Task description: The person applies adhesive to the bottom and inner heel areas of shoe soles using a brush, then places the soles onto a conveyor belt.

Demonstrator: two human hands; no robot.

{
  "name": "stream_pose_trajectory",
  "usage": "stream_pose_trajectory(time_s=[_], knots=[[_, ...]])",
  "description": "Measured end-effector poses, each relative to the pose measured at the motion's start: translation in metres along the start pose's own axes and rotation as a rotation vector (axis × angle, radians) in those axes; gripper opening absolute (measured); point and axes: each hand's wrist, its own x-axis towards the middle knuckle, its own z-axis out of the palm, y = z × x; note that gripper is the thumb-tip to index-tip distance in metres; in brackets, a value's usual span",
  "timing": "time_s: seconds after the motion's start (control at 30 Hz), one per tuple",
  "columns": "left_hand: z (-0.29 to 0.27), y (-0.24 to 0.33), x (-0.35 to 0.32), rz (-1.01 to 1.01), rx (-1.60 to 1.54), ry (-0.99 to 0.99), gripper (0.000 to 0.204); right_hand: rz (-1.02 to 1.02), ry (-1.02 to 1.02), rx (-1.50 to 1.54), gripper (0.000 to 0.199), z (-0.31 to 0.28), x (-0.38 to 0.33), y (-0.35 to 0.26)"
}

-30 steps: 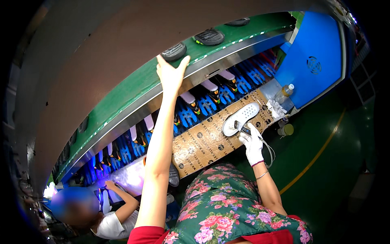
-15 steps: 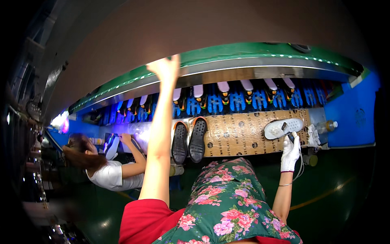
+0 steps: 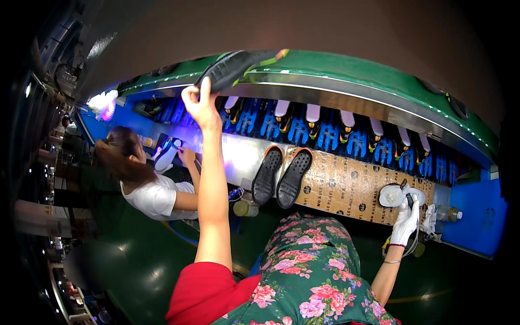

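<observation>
Left hand (image 3: 203, 108) has its thumb and fingers clamped on one black sole (image 3: 230, 70), just beyond the hand. It's kinda blurry, but I see green trim and an orange tip. Long axis slants up and right, orange end pointing away from the hand. Right of and nearer than that hand: two black soles (image 3: 268, 176) with orange far ends, side by side, pointing away from the body. Gloved right hand (image 3: 405, 225) is closed on one dark tool (image 3: 409, 198), with one white sole (image 3: 390, 196) just past it.
</observation>
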Motion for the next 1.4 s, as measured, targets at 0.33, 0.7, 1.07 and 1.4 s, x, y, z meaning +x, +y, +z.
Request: stream_pose_trajectory(time_s=[0.33, 0.7, 1.07, 1.4], knots=[[0.027, -0.007, -0.165, -1.048, -0.257, -0.363, 0.032, -0.070, -0.284, 0.109, 0.028, 0.025, 0.000, -0.026], [0.007, -0.021, -0.357, -1.834, -0.609, -0.880, 0.107, -0.004, -0.213, 0.291, 0.028, 0.021, -0.023, -0.045], [0.094, 0.023, -0.333, -1.951, -1.462, -0.053, 0.078, -0.001, -0.187, 0.283, 0.030, 0.019, -0.022, -0.052], [0.103, 0.051, -0.329, -2.039, -1.690, -0.039, 0.071, 0.001, -0.210, 0.276, 0.032, 0.026, -0.030, -0.056]])
